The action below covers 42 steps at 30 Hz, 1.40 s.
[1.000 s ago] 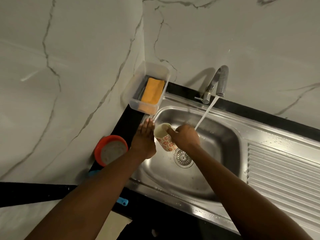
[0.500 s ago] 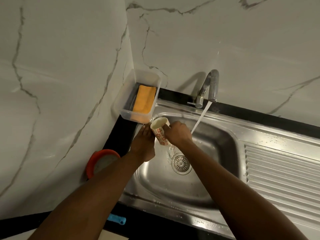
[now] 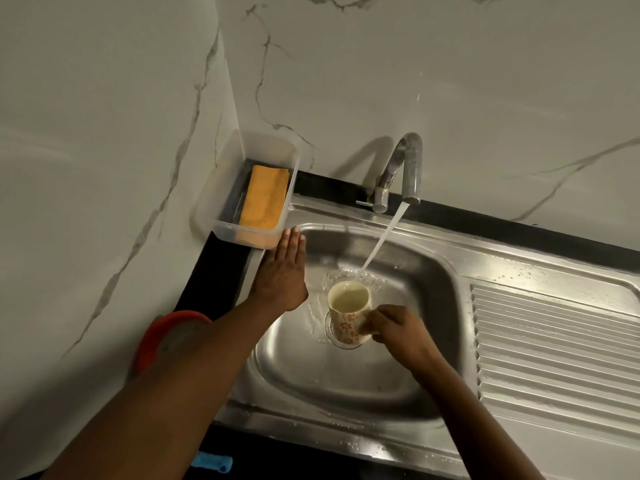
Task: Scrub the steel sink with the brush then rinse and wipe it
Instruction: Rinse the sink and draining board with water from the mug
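Right hand point(image 3: 394, 332) grips a cup point(image 3: 348, 313) over the drain, mid-sink point(image 3: 433, 289). Left hand point(image 3: 282, 275), fingers straight, lies flat on sink's left wall by the tub point(image 3: 221, 216). Water from tap point(image 3: 408, 168) lands behind the cup; red lid point(image 3: 156, 337) left of the sink.

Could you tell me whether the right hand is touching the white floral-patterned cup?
Touching: the head view shows the right hand gripping the white floral-patterned cup by its side.
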Available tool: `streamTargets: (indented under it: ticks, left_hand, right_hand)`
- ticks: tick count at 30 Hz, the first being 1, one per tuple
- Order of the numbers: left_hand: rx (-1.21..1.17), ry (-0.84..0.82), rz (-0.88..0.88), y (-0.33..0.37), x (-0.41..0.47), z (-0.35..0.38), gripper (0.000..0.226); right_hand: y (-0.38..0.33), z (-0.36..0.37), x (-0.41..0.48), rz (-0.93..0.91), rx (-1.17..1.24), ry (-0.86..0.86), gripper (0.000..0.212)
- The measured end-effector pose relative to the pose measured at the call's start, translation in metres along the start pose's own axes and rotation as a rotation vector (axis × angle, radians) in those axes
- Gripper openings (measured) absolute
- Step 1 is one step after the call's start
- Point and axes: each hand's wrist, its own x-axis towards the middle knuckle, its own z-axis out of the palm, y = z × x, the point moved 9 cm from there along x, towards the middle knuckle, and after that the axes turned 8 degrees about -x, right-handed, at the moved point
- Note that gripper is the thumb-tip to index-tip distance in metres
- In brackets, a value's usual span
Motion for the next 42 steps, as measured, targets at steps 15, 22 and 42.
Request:
streamTargets:
  ticks: [15, 22, 42]
  left_hand:
    - [-0.13, -0.131, 0.124, 0.059, 0.056, -0.014, 0.104]
    - [0.11, 0.032, 0.304, 0.067, 0.056, -0.017, 0.099]
    - [-0.068, -0.001, 0.161, 0.075, 0.054, -0.012, 0.102]
  right_hand:
    - [-0.024, -0.14, 0.072, -0.02, -0.626, 0.192, 0.032]
    - [-0.051, -0.128, 0.12, -0.061, -0.572, 0.076, 0.036]
    - [0.002, -0.155, 0.098, 0.071, -0.57, 0.232, 0.041]
